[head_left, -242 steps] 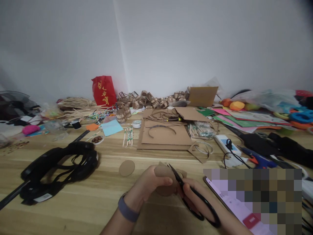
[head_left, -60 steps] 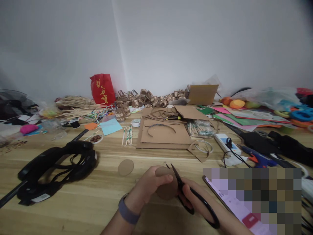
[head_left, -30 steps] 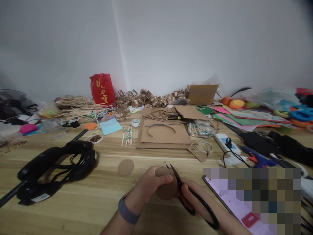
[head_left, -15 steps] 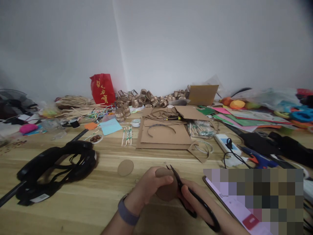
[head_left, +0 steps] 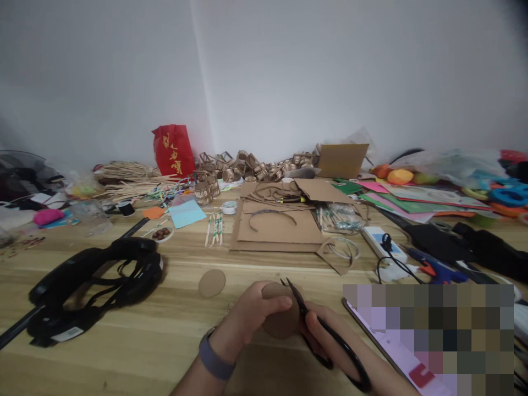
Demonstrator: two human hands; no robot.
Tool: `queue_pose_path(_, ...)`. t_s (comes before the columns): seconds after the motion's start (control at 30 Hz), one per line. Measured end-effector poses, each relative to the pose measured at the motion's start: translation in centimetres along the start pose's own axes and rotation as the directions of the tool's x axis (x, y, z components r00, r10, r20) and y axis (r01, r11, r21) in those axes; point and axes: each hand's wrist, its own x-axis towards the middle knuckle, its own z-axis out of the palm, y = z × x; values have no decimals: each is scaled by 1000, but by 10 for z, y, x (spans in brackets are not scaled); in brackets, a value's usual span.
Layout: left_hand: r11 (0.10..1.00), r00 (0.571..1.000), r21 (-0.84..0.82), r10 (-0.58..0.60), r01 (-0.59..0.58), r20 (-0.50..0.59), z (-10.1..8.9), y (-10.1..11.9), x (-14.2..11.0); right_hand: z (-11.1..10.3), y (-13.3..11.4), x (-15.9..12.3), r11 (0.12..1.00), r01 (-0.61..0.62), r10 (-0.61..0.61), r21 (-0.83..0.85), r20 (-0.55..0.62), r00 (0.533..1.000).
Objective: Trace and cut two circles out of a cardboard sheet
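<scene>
My left hand point(head_left: 258, 309) pinches a round cardboard disc point(head_left: 281, 322), with the thumb lying across its face. Black-handled scissors point(head_left: 337, 344) sit in my right hand point(head_left: 319, 325), their blades slightly apart at the disc's right edge. The fingers of my right hand are partly hidden behind the handles. Another cardboard disc point(head_left: 212, 282) lies flat on the wooden table, left of and beyond my left hand.
Stacked cardboard sheets point(head_left: 280, 228) lie ahead, with a cardboard offcut point(head_left: 336, 257) at their right corner. A black strapped device point(head_left: 97, 289) is at left. A phone point(head_left: 385, 344), partly pixelated, lies at right near a blue glue gun point(head_left: 439, 268) and a power strip point(head_left: 383, 245).
The cardboard scrap seen around the disc in the oldest frame is gone from its edge, leaving a smooth round outline. Over the last second the scissors' handles have shifted only slightly.
</scene>
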Motion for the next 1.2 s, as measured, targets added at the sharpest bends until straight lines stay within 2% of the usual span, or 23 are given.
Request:
queue_pose_path(0.2, 1000, 1000, -19, 7, -6, 19, -1, -3, 2, 1, 0, -2, 998, -61, 61, -30, -10, 998)
queue_pose_path(0.47, 999, 1000, -32, 19, -18, 25, -1, -3, 2, 2, -3, -1, 999, -18, 16, -48, -46, 999)
queue_pose_path(0.7, 997, 1000, -73, -4, 6, 26, 1, -2, 2, 5, 1, -1, 997, -58, 52, -55, -99, 994)
queue_pose_path(0.87, 995, 1000, -97, -16, 15, -9, 2, -1, 0, 8, 1, 0, 986, -156, 161, 55, -96, 982)
queue_pose_path(1.0, 995, 999, -103, -8, 3, -49, 2, -3, 0, 4, -4, 1, 955, -225, 257, 193, -157, 954)
queue_pose_path(1.07, 994, 995, -113, -11, -1, -101, 1, -5, 1, -1, -7, 1, 968, -194, 221, 162, -170, 960)
queue_pose_path(1.2, 984, 987, -174, -5, -23, -158, 2, -5, 2, -7, -5, 1, 1000, -17, 18, 8, -151, 988)
